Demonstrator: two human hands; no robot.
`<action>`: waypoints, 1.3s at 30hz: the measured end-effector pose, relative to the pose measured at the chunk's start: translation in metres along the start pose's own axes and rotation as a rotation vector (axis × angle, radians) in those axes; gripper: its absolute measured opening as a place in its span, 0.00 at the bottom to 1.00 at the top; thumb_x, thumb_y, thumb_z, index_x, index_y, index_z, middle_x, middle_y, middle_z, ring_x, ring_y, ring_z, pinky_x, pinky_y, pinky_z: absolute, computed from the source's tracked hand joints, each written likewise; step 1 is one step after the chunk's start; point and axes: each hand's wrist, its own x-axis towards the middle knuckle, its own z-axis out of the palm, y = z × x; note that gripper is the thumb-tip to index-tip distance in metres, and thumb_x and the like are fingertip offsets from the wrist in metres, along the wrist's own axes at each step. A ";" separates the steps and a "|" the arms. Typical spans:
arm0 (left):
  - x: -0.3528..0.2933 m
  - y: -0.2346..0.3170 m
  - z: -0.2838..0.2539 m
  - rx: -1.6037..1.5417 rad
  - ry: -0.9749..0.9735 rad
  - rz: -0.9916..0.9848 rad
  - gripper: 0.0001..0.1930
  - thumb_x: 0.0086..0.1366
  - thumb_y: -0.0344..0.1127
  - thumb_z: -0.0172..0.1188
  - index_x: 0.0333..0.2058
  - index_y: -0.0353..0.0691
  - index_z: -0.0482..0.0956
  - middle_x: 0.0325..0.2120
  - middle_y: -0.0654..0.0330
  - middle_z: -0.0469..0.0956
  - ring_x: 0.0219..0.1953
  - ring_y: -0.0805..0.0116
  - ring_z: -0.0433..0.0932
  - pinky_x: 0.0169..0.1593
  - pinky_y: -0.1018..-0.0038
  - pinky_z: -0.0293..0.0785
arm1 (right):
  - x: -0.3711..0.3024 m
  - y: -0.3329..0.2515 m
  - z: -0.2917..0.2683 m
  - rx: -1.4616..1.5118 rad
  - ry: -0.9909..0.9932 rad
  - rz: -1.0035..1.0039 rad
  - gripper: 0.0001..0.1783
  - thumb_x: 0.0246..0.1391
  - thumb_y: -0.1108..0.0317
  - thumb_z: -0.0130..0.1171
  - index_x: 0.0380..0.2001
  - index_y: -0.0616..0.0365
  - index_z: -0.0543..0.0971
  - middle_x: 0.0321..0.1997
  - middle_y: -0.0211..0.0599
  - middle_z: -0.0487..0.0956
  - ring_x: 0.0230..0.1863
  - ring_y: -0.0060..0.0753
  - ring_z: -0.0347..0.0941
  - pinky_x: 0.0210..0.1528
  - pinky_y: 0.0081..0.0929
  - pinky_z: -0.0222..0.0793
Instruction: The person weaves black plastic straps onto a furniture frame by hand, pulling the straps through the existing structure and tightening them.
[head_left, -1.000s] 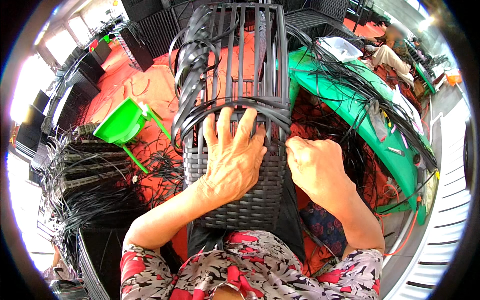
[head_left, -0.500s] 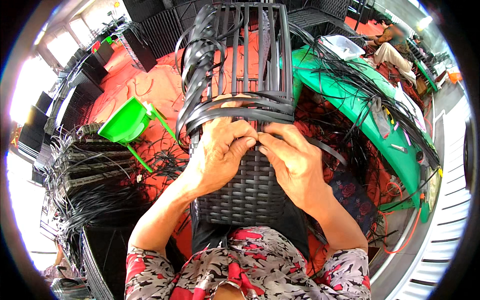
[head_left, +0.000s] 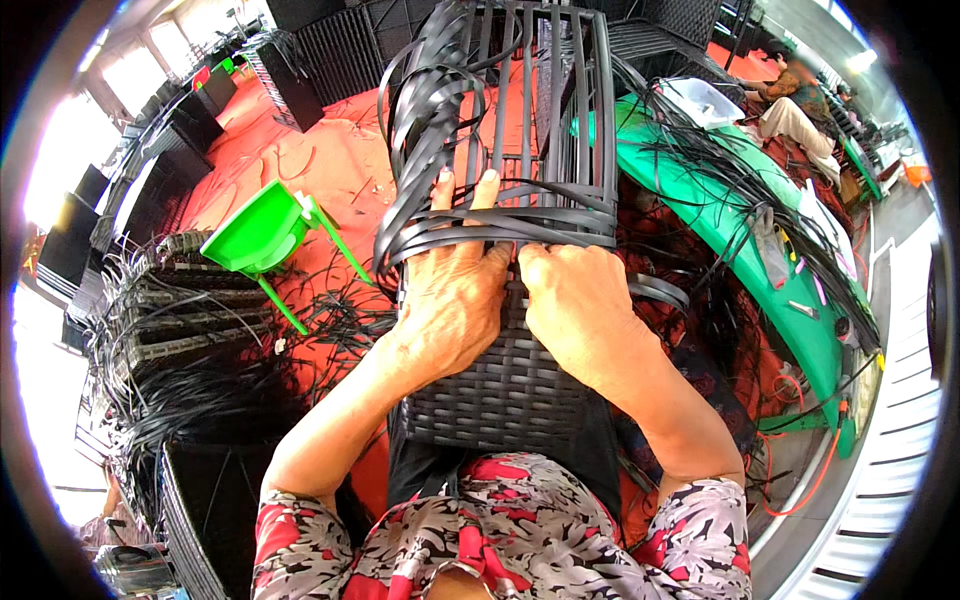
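A half-woven black wicker panel [head_left: 490, 405] stretches away from my lap, its near part tightly woven. Farther off, bare uprights [head_left: 603, 130] of its frame stand out. Loose flat black strips [head_left: 560, 228] cross these uprights just above my hands. My left hand [head_left: 450, 305] lies on the panel, its index and middle fingers stretched up among the strips and its thumb pointing right. Beside it, my right hand [head_left: 580, 305] is closed, knuckles up, at the weave's upper edge. A black weaving strip runs under it and loops out on its right; the fingertips are hidden.
A bunch of long strips [head_left: 440, 95] hangs over the frame's far left. On the left are a green plastic dustpan-like thing [head_left: 262, 235] and stacked woven pieces [head_left: 190, 320]. A green table [head_left: 690, 180] with strips and tools stands right. Another person [head_left: 800, 105] sits far right.
The fingertips of both hands have parted from their pinch at the middle. My left fingers have straightened upward through the strips, and my right hand has curled palm-down. The view has shifted slightly.
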 end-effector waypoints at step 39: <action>-0.014 -0.033 -0.019 -0.091 -0.049 0.004 0.13 0.47 0.20 0.56 0.35 0.31 0.76 0.57 0.31 0.65 0.48 0.38 0.72 0.55 0.54 0.65 | 0.020 -0.009 0.023 0.367 0.047 -0.012 0.02 0.45 0.76 0.55 0.23 0.63 0.76 0.26 0.51 0.77 0.31 0.58 0.75 0.34 0.48 0.70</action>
